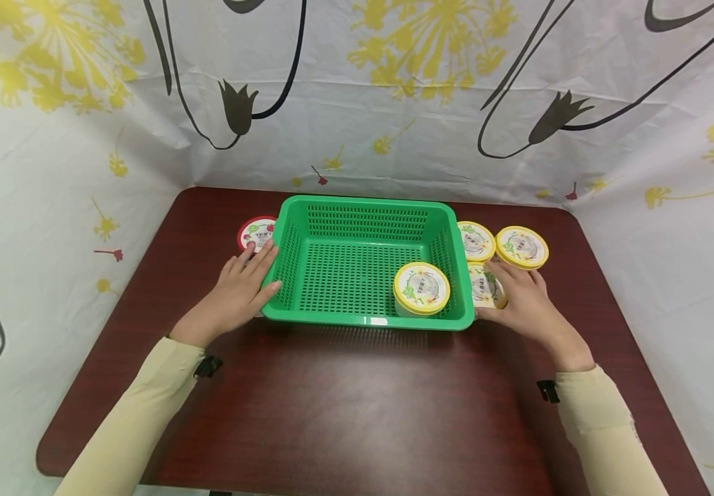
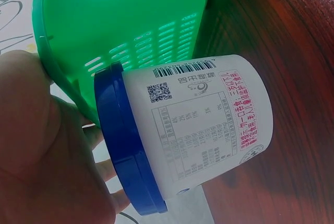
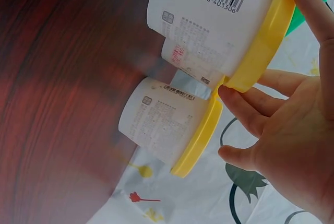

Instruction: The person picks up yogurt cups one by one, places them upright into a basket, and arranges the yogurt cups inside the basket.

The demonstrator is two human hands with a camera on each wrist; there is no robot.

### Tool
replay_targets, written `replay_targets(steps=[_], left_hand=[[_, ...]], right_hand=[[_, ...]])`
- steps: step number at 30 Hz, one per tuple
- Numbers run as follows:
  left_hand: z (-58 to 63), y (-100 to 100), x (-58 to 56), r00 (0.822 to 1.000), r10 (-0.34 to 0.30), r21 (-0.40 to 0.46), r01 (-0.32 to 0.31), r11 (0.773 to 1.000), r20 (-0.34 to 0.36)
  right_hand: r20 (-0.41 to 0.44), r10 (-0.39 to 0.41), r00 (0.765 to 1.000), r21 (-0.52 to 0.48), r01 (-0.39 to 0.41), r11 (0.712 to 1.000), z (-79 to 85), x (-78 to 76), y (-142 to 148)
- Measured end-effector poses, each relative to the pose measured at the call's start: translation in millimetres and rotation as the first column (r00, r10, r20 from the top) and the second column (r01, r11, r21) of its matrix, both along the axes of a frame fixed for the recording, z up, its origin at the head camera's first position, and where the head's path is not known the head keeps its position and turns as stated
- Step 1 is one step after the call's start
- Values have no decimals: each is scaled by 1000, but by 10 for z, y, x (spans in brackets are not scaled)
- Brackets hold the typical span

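A green plastic basket (image 1: 357, 321) stands on the table with one yellow-lidded tub (image 1: 422, 288) in its front right corner. My left hand (image 1: 236, 293) rests at the basket's left rim, fingers fairly straight. Below that hand is a blue-lidded tub (image 2: 193, 119), mostly hidden in the head view. A red-lidded tub (image 1: 256, 232) stands beyond its fingertips. Right of the basket, my right hand (image 1: 527, 303) spans the lid of the nearest yellow-lidded tub (image 3: 219, 20), thumb on one side and fingers on the other. Two more yellow-lidded tubs stand behind it, one at left (image 1: 475, 241), one at right (image 1: 521, 246).
The dark red-brown wooden table (image 1: 357, 413) extends in front of the basket. A white sheet (image 1: 344, 103) with flower prints hangs behind the table and along both sides.
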State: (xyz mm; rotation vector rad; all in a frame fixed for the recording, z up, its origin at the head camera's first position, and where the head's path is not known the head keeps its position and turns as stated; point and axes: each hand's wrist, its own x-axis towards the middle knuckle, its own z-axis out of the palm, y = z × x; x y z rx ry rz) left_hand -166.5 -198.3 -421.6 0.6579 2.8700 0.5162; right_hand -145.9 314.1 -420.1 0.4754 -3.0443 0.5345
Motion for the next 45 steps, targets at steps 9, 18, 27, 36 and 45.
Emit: replay_targets(steps=[9,18,27,36,45], left_hand=[[8,8,-1,1000,-3,2,3,1000,-3],[11,6,4,1000,-4,5,4,1000,-2],[9,-5,-3,1000,-5,0,5,1000,-7],[15,-5,-1,1000,-7,-1,7,1000,1],[15,0,10,1000,-6,3,6,1000,6]], right_hand=[[-2,-24,1000,5,24,1000,-10,15,-4],[12,-70,997,-2,70,998,42,60,39],[-14,-81,997,-21,81,996,187,123,141],[-15,-122,992,-29,121,992,350,178,224],[-138,-111,984,-104,97,990,639,194,247]])
